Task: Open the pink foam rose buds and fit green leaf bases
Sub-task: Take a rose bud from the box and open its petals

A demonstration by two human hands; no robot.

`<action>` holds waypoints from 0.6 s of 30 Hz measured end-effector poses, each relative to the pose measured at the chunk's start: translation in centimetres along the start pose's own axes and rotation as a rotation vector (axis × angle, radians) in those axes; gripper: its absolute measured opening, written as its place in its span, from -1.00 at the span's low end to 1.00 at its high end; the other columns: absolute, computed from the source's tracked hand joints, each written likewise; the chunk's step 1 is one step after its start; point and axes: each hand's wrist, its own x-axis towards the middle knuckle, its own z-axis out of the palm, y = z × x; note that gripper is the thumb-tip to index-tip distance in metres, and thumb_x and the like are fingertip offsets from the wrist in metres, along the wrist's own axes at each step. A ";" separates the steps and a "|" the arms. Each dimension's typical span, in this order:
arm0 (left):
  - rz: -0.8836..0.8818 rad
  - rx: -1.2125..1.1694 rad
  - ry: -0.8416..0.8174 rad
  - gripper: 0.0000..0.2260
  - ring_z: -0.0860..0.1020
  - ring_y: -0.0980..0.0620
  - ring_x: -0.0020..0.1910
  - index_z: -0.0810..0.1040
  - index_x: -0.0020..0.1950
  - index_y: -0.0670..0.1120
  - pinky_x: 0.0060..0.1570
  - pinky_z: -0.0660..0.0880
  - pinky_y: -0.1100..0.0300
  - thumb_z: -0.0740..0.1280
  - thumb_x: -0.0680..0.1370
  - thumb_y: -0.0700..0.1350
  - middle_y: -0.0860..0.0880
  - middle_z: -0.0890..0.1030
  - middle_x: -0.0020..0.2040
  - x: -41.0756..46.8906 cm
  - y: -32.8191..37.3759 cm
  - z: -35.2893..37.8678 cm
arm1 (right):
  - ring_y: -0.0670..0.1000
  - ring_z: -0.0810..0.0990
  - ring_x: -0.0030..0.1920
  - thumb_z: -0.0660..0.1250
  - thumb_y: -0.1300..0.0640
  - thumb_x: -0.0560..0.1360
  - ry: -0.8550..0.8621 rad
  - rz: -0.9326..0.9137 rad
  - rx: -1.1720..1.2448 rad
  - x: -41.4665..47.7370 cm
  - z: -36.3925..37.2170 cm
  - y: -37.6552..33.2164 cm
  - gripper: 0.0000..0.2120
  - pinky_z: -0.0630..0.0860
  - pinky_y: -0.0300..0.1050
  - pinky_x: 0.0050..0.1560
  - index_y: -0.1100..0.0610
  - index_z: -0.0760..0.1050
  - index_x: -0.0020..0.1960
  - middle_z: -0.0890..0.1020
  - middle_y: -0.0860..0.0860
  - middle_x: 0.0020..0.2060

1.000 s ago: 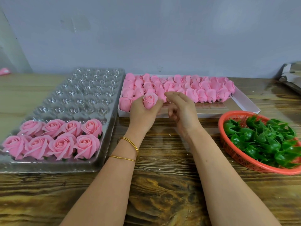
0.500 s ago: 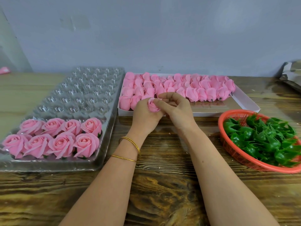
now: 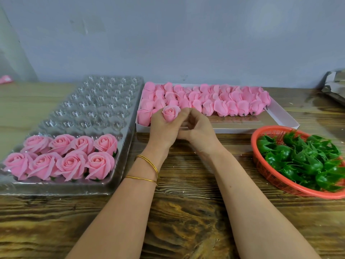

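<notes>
My left hand (image 3: 162, 130) grips a pink foam rose bud (image 3: 170, 113) from below, its tip pointing up, just in front of the white box. My right hand (image 3: 198, 130) is curled against the left hand with its fingertips touching the bud's right side. The white box (image 3: 280, 116) holds several rows of closed pink buds (image 3: 224, 101). Several opened roses (image 3: 65, 157) with green bases sit in the near rows of the clear plastic tray (image 3: 97, 109). Green leaf bases (image 3: 306, 161) fill the orange basket (image 3: 265, 171) at the right.
The wooden table (image 3: 183, 212) runs to a grey wall behind. A crumpled silvery wrapper (image 3: 334, 85) lies at the far right edge. A small pink scrap (image 3: 5, 79) sits at the far left. The tray's far cells hold nothing.
The bud has turned upright in my left hand, and my right fingers have come off its top to rest beside it. Both hands stay in front of the white box.
</notes>
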 end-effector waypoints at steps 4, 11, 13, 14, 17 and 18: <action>-0.027 -0.067 -0.035 -0.86 0.66 0.13 -0.36 0.61 -0.25 -0.07 -0.41 0.53 0.32 0.45 0.50 -0.21 0.02 0.68 -0.36 -0.1 0.2 -0.1 | -0.01 0.63 -0.10 0.46 0.53 0.32 0.039 -0.042 -0.021 -0.2 0.4 -0.2 -0.51 0.60 -0.18 -0.05 0.30 0.42 0.18 0.62 0.29 0.02; -0.044 -0.038 -0.082 -0.92 0.68 0.09 -0.26 0.65 -0.20 -0.02 -0.32 0.55 0.30 0.45 0.49 -0.17 0.00 0.70 -0.29 0.2 0.0 -0.3 | -0.07 0.60 -0.12 0.46 0.51 0.33 0.067 -0.122 -0.060 -0.2 0.4 -0.3 -0.51 0.58 -0.27 -0.09 0.17 0.44 0.15 0.62 0.24 -0.01; -0.039 -0.053 -0.087 -0.88 0.67 0.10 -0.30 0.65 -0.26 -0.02 -0.33 0.54 0.31 0.47 0.47 -0.17 0.01 0.69 -0.32 0.1 0.1 -0.4 | 0.01 0.59 -0.08 0.45 0.52 0.33 0.059 -0.112 -0.050 -0.2 0.3 -0.3 -0.49 0.59 -0.23 -0.06 0.20 0.42 0.18 0.60 0.33 0.05; -0.037 -0.059 -0.088 -0.86 0.66 0.10 -0.31 0.65 -0.30 -0.01 -0.33 0.54 0.30 0.48 0.46 -0.17 0.01 0.68 -0.33 0.2 0.1 -0.5 | 0.04 0.59 -0.06 0.44 0.53 0.34 0.052 -0.101 -0.036 -0.2 0.3 -0.2 -0.48 0.59 -0.17 -0.03 0.23 0.41 0.21 0.59 0.36 0.07; -0.044 -0.044 -0.105 -0.88 0.66 0.09 -0.29 0.66 -0.33 0.03 -0.29 0.55 0.23 0.50 0.41 -0.10 0.01 0.68 -0.33 0.2 0.2 -0.8 | 0.06 0.60 -0.02 0.40 0.56 0.36 0.002 -0.060 0.000 -0.2 0.2 -0.1 -0.46 0.59 -0.03 0.07 0.22 0.39 0.25 0.61 0.26 0.08; -0.046 -0.037 -0.116 -0.91 0.65 0.09 -0.28 0.67 -0.32 0.04 -0.25 0.55 0.20 0.51 0.39 -0.07 0.01 0.68 -0.32 0.2 0.3 -0.8 | 0.03 0.61 -0.01 0.39 0.56 0.38 -0.021 -0.050 0.008 -0.2 0.1 -0.1 -0.47 0.59 -0.04 0.08 0.20 0.38 0.25 0.62 0.19 0.06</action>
